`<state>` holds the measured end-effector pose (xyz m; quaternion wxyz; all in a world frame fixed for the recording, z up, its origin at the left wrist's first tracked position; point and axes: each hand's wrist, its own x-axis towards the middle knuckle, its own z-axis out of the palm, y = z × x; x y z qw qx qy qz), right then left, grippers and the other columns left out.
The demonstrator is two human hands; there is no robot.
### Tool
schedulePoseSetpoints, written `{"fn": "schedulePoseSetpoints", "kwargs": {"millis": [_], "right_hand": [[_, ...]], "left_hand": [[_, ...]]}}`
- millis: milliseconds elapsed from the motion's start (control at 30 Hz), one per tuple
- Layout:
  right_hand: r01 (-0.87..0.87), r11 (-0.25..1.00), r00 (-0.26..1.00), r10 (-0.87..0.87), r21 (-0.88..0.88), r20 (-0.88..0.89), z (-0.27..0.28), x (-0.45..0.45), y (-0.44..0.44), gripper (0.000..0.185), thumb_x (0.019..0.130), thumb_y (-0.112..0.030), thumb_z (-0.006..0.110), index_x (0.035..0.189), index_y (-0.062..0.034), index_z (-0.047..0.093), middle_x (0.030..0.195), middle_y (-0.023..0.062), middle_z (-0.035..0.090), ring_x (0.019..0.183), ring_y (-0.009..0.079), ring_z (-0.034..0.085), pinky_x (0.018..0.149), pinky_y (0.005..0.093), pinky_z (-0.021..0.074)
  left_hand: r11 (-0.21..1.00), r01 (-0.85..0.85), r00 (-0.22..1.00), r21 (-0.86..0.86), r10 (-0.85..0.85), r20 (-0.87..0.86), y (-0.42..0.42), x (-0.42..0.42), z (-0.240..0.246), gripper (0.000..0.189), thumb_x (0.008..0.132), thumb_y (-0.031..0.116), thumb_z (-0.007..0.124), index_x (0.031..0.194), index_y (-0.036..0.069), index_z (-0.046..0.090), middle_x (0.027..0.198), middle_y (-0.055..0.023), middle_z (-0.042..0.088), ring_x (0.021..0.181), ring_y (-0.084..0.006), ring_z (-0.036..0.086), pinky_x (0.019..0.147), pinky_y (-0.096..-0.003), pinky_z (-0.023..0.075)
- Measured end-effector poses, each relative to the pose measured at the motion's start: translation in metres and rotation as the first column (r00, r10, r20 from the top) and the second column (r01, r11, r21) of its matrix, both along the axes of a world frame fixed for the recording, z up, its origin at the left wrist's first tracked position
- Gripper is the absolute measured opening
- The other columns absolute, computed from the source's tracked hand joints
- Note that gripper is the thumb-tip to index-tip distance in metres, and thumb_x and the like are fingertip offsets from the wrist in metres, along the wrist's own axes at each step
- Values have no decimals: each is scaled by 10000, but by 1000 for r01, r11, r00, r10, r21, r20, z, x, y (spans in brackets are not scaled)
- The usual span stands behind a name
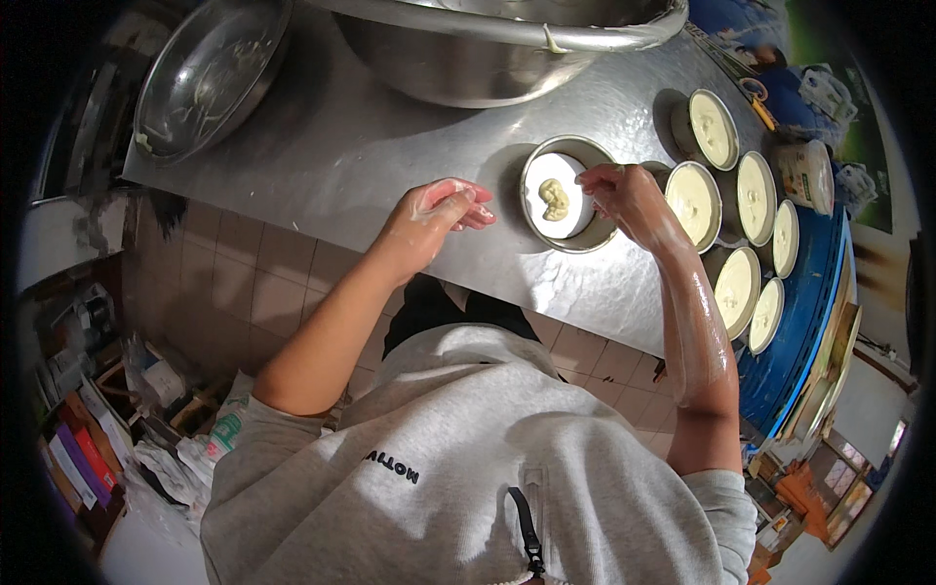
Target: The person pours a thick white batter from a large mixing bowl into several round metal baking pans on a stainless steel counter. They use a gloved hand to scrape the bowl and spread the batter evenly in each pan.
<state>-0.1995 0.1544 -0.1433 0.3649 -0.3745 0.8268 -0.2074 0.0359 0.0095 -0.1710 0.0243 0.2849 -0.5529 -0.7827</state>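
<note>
A round metal cake tin [594, 235] stands on the steel table, lined at the bottom with a white disc [539, 170], likely paper. On the disc sits a small dollop of pale batter [554, 200]. My right hand [627, 199] hovers at the tin's right rim with bent fingers; whether it touches the rim or holds anything is hidden. Batter coats that forearm in a shiny film. Left of the tin, apart from it, my left hand [442, 207] has loosely curved fingers, nothing visible in them, and pale smears on the skin.
Several tins of pale batter [691, 207] stand to the right, some over a blue round surface [812, 314]. A large steel bowl [468, 69] and a smeared, tilted bowl [219, 88] occupy the far side of the steel table [344, 146]. A plastic tub [804, 175] sits far right.
</note>
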Motion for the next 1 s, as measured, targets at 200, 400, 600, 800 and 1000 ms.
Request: {"fn": "schedulePoseSetpoints", "kwargs": {"millis": [200,400,600,800,1000], "right_hand": [[-53,989,983,76,141,-169,-37,1,-3,261,815,-251,617,887,-7,677,790,215,643,733,322,648,652,388,492],[88,982,989,-105,-167,-99,-41,2,11,127,811,-116,646,832,-9,581,677,28,579,591,78,484,543,249,424],[621,750,628,-302,-228,718,-22,-2,33,91,827,-72,643,875,-63,566,770,30,597,651,103,561,607,227,469],[751,614,348,-57,-242,936,-14,-18,88,156,912,-179,528,927,-25,541,791,64,576,690,155,555,638,269,464],[867,477,102,115,-146,988,-5,-33,152,358,928,-342,449,939,-11,585,837,99,573,749,194,532,649,279,459]], "left_hand": [[1000,15,1000,-21,-14,16,6,5,-11,315,939,269,457,1072,10,577,928,-78,649,885,-138,592,822,-271,428],[1000,-11,998,-21,12,57,14,1,-26,292,913,247,512,1078,12,564,940,-75,635,846,-116,572,775,-254,433],[991,-98,987,86,86,137,20,-14,-34,308,868,231,579,1085,15,545,962,-68,598,830,-124,563,748,-256,442],[972,-220,955,82,198,219,31,-43,-49,293,845,207,613,1076,45,533,933,-45,575,794,-124,557,734,-271,459],[965,-255,936,58,231,265,37,-71,-62,199,850,183,617,999,81,533,861,-12,568,761,-115,554,684,-268,473]]}}
